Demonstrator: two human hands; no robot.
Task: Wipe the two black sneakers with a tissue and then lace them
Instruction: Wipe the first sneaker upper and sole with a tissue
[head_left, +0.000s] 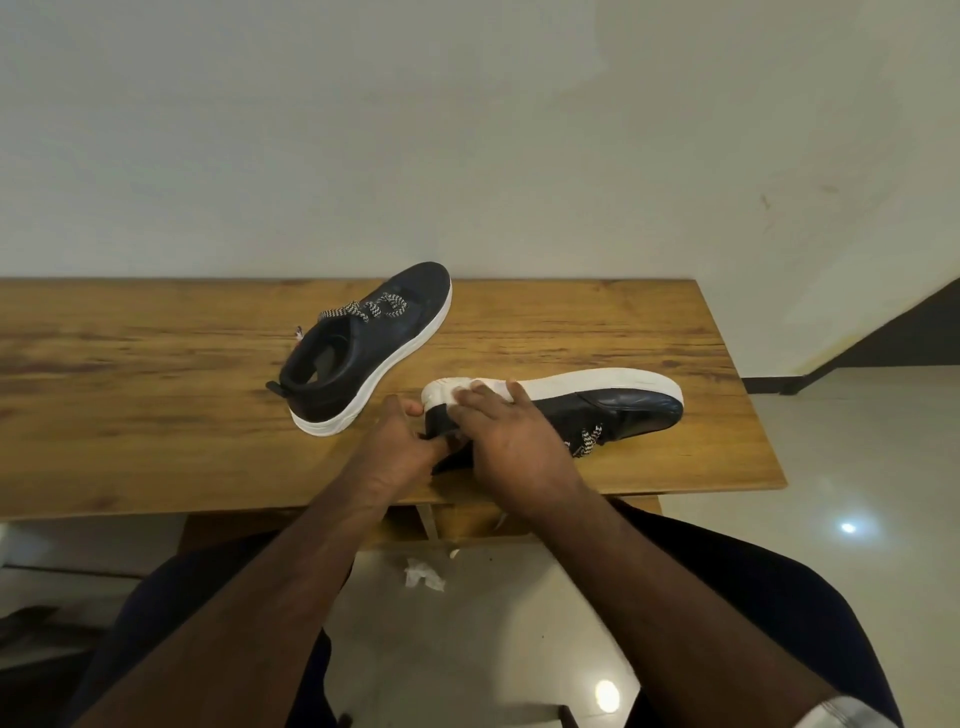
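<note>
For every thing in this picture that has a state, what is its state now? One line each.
Near sneaker: lying on its side, white sole facing away, lace loose.
Far sneaker: upright on the table, partly laced.
Tissue: pressed against the near sneaker's heel sole.
Left hand: grips the near sneaker's heel.
Right hand: presses the tissue with straight fingers.
Crumpled tissue: lying on the floor.

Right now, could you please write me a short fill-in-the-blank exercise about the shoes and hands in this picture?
1. The near sneaker lies on its ____, white sole facing away from the person.
2. The far sneaker stands ____ on the wooden table.
3. The right hand presses a tissue against the near sneaker's ____ end.
4. A crumpled tissue lies on the ____.

Missing words: side; upright; heel; floor
</note>
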